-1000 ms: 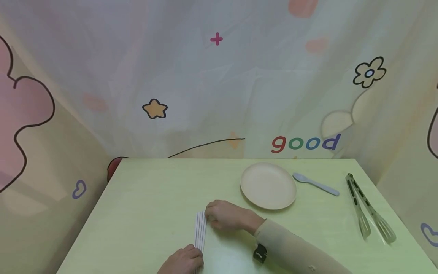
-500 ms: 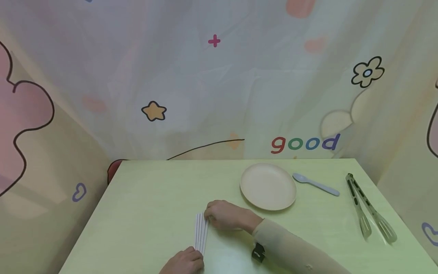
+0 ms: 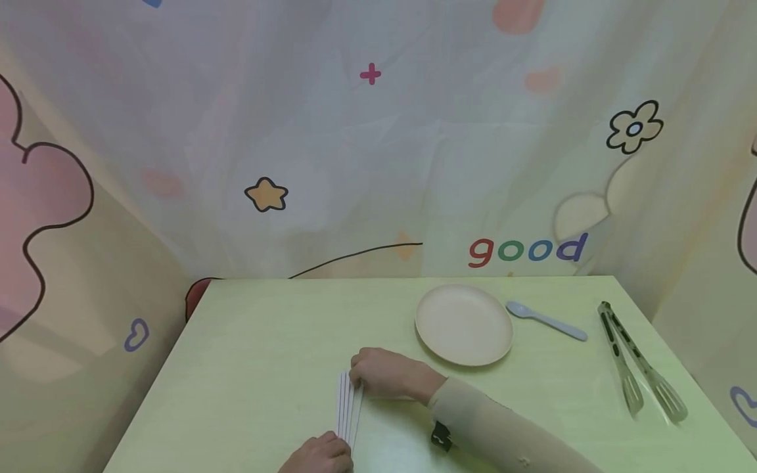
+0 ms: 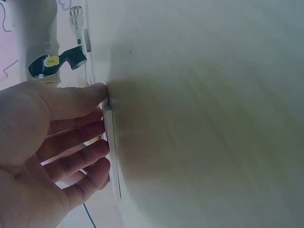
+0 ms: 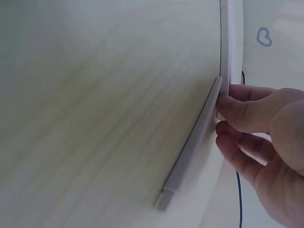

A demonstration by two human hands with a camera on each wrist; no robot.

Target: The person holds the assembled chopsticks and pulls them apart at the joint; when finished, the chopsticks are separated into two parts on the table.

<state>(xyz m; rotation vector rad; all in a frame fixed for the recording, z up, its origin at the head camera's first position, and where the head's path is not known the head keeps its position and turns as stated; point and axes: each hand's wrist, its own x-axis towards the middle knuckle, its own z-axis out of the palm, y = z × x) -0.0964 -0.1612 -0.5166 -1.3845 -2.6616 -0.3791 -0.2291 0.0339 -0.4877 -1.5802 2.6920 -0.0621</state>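
Note:
Several narrow white strips (image 3: 345, 407) with dark lines between them lie side by side on the table in the head view. They fan slightly apart at the far end; what joins them is not visible. My right hand (image 3: 387, 373) pinches the far end of the strips. In the right wrist view its thumb and finger hold near where one slanted strip (image 5: 190, 147) meets the others. My left hand (image 3: 319, 454) holds their near end. In the left wrist view its thumb and bent fingers (image 4: 97, 149) rest along the edge of a strip (image 4: 112, 152).
A round pale plate (image 3: 464, 325) lies beyond the right hand, with a light blue spoon (image 3: 547, 320) beside it. Metal tongs (image 3: 641, 364) lie spread at the table's right side. A printed curtain (image 3: 331, 131) hangs behind the table (image 3: 248, 368).
The rightmost strip has swung rightward at its far end, so the strips now spread where they lay nearly parallel. My right forearm has shifted slightly left; both hands keep their hold.

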